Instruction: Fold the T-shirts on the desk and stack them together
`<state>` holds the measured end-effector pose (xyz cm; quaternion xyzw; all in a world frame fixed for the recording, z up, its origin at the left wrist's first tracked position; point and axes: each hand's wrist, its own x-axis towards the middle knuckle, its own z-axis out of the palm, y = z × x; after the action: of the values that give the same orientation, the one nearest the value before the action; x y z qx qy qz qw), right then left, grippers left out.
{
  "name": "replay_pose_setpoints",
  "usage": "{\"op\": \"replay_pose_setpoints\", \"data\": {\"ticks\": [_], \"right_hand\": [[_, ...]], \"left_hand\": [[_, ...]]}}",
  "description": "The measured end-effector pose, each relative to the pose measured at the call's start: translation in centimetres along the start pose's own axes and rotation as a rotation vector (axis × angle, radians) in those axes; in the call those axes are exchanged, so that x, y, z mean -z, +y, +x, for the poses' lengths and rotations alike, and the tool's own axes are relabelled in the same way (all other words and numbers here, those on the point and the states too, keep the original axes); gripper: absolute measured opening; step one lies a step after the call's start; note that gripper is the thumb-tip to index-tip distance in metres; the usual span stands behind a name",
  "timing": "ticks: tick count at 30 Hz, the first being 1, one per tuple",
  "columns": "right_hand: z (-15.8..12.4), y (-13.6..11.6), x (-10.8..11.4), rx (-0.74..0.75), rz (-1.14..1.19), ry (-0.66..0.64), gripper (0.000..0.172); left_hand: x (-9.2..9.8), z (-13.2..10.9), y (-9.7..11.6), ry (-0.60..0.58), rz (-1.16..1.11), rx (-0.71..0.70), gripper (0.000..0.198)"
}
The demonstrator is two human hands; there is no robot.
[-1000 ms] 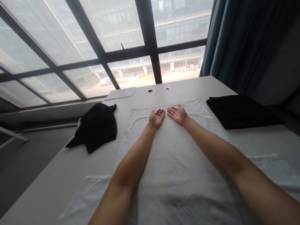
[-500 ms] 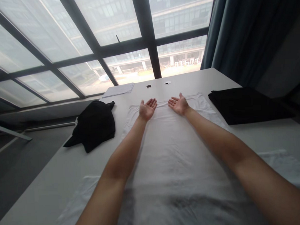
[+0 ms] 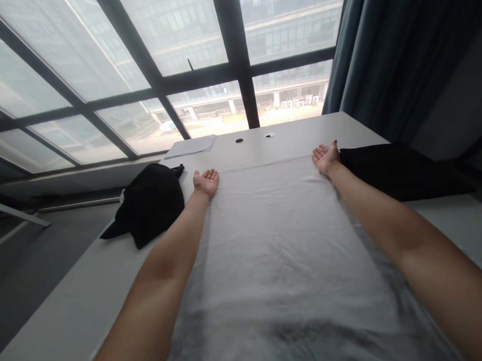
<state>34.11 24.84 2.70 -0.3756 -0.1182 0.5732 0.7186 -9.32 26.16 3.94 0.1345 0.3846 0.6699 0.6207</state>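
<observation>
A white T-shirt (image 3: 279,237) lies spread over the white table, its far edge (image 3: 264,164) running nearly straight across and soft creases showing toward me. At the far left corner of the shirt rests my left hand (image 3: 206,183), palm up with fingers stretched out, holding nothing. My right hand (image 3: 326,158) is at the far right corner, also palm up, its fingers extended and the thumb raised. Both hands appear to touch the fabric along its edge. My forearms cover parts of the shirt's two sides.
Crumpled black cloth (image 3: 154,205) lies left of my left arm. A folded black cloth (image 3: 404,170) sits to the right, partly behind my right forearm. Papers (image 3: 190,146) and two cable holes (image 3: 239,141) are near the table's far edge, before windows and a blue curtain (image 3: 363,53).
My hands have moved apart, left hand leftward and right hand rightward. The shirt's far end, wrinkled before, now lies flatter with a straighter edge.
</observation>
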Motion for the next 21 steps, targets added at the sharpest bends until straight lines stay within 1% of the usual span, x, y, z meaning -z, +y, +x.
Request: {"op": "replay_pose_setpoints", "data": {"ticks": [1,3,5,6,7,8,9,10,11,12,13,14,15,16,17,18,19,20,21], "right_hand": [[-0.7,0.6,-0.5,-0.005,0.010,-0.022,0.073],[-2.8,3.1,-2.0,-0.056,0.019,-0.091,0.071],[-5.4,6.2,-3.4,-0.150,0.014,-0.170,0.066],[-6.6,7.5,-3.7,-0.210,0.008,-0.209,0.064],[-7.6,8.4,-3.6,-0.302,0.009,-0.256,0.063],[-8.3,8.8,-3.2,-0.372,0.006,-0.291,0.063],[-8.7,8.6,-2.4,-0.417,0.001,-0.305,0.063],[-8.8,7.8,-1.4,-0.419,-0.001,-0.292,0.064],[-8.7,6.6,-0.3,-0.383,-0.001,-0.251,0.064],[-8.4,5.1,0.7,-0.301,0.002,-0.171,0.063],[-8.1,3.5,1.6,-0.188,0.016,-0.070,0.062],[-7.9,2.2,2.2,-0.109,0.028,-0.009,0.061],[-7.9,1.2,2.6,-0.049,0.038,0.037,0.060],[-8.2,0.7,2.6,-0.011,0.047,0.056,0.059],[-8.7,0.8,2.5,-0.006,0.054,0.040,0.059],[-9.5,1.3,2.2,-0.030,0.062,-0.003,0.059],[-10.3,2.2,2.0,-0.080,0.065,-0.063,0.059],[-11.2,3.2,1.8,-0.162,0.064,-0.139,0.058],[-12.0,4.2,1.8,-0.256,0.052,-0.202,0.057]], "left_hand": [[-0.2,-0.5,-0.5,-0.021,-0.009,-0.006,0.064],[-1.1,-1.8,-2.6,-0.103,-0.025,0.028,0.061],[-1.9,-3.2,-5.2,-0.192,-0.018,0.112,0.060],[-1.9,-3.8,-6.1,-0.210,-0.001,0.158,0.060],[-1.6,-4.3,-6.5,-0.200,0.015,0.187,0.059],[-0.9,-4.6,-6.3,-0.168,0.025,0.191,0.057],[0.1,-4.8,-5.5,-0.120,0.025,0.167,0.055],[1.3,-4.9,-4.3,-0.060,0.016,0.111,0.053],[2.6,-4.9,-2.7,-0.021,0.006,0.058,0.051],[3.8,-5.0,-0.9,0.005,-0.004,0.017,0.052],[4.9,-5.1,0.8,0.023,-0.013,-0.019,0.054],[5.7,-5.3,2.2,0.015,-0.023,-0.055,0.057],[6.1,-5.6,3.2,-0.026,-0.031,-0.077,0.060],[6.2,-6.1,3.7,-0.094,-0.037,-0.086,0.064],[6.0,-6.8,3.7,-0.180,-0.042,-0.082,0.067],[5.5,-7.5,3.2,-0.270,-0.044,-0.062,0.069],[4.9,-8.3,2.4,-0.346,-0.044,-0.028,0.071],[4.2,-9.1,1.3,-0.398,-0.040,0.016,0.071],[3.6,-10.0,0.1,-0.417,-0.033,0.066,0.071]]}}
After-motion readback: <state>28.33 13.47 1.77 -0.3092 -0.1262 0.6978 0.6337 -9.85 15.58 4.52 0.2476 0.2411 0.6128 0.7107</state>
